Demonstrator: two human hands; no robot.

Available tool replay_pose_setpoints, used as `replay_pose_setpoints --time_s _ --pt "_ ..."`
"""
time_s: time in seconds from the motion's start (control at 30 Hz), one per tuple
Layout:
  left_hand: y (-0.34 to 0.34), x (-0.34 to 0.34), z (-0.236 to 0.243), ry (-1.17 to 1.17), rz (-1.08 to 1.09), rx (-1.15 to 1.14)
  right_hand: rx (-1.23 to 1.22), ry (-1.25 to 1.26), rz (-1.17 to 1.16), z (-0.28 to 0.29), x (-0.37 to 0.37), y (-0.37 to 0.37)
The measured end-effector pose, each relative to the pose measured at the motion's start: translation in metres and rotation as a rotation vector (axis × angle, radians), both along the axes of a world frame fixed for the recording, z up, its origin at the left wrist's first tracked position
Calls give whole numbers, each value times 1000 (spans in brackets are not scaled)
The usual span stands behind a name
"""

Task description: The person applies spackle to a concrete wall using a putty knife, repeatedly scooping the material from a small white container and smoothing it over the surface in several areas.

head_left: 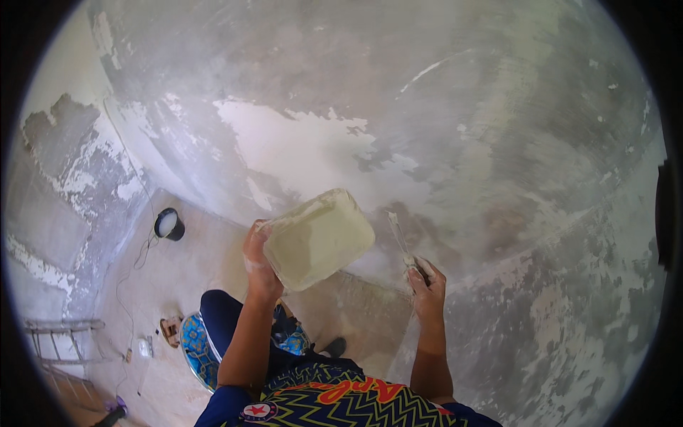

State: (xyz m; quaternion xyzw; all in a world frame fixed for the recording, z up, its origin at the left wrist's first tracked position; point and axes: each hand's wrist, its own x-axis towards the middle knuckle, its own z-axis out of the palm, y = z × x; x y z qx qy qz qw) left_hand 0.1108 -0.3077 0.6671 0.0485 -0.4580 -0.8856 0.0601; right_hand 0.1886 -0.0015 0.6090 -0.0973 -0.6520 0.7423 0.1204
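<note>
My left hand [260,265] is closed on the left edge of a pale rectangular tub [324,242], with its fingers partly hidden beneath it. The tub's inside is coated with cream-coloured plaster. To its right, my right hand [428,288] grips the handle of a putty knife [398,233]. The blade points up and slightly left, apart from the tub, and is smeared with plaster. In front of both hands rises a grey wall [441,142] with white plaster patches, one large patch [299,142] showing behind the tub.
A black bucket [169,224] with whitish contents stands on the floor by the wall's corner. A cable [126,307] trails across the floor. At lower left is a ladder [60,341]. A blue patterned round seat [196,349] is beside my leg. Walls close in on the left and right.
</note>
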Motion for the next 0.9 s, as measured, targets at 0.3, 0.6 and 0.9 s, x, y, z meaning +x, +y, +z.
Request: replay_pose_setpoints --time_s 0.3,0.6,0.9 --pt "35 -31 -17 49 -76 -27 270 9 -189 6 41 -5" --pt "59 -32 -34 192 -137 -178 823 92 -340 30 48 -12" --pt "64 -3 -18 293 -155 -480 677 201 -370 36 21 -19"
